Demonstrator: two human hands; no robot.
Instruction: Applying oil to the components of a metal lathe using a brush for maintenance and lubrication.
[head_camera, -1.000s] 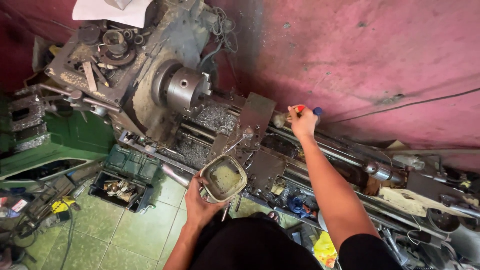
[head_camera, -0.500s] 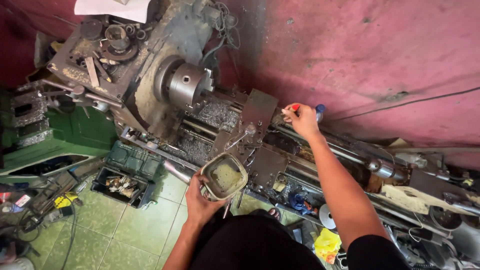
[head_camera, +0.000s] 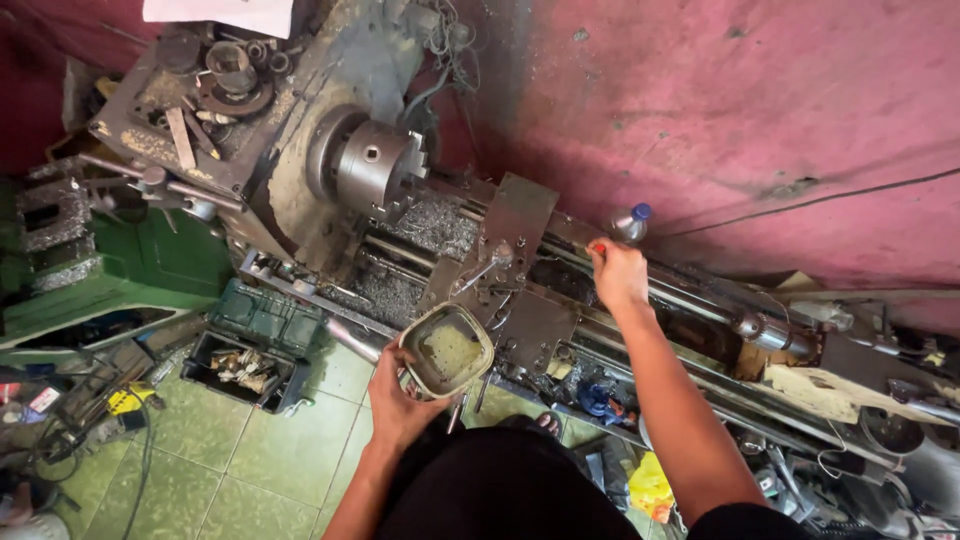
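While standing at the near side of the lathe (head_camera: 520, 270), looking straight down. Left hand (head_camera: 400, 400) wrapped around a dented tin container (head_camera: 447, 350), fingers (head_camera: 385, 365) curled on its near-left wall, mouth up, greenish oily liquid inside. Held just off the near edge of the lathe carriage (head_camera: 520, 300), not resting on it.

Right hand (head_camera: 618, 275) stretched to the far side of the bed, fingers closed around a small red-tipped object (head_camera: 597, 245); kind not clear, mostly hidden in the grip. Just beyond the knuckles, a small plastic bottle with blue cap (head_camera: 630, 222) upright against the pink wall (head_camera: 750, 120), touching or almost touching the hand; cannot tell which.

Key relation: bottle far and slightly right of the right fingers, long axis roughly upright; right hand much the nearer, left well apart on the near side with the tin.

Around: chuck (head_camera: 375, 165) left of the carriage, metal swarf (head_camera: 430, 225) heaped on the bed between them. Tool post lever (head_camera: 480, 270) sticking up between the two hands. Green toolbox (head_camera: 250, 340) open on the tiled floor (head_camera: 250, 460), lower left. Clutter of parts along the bed to the right.
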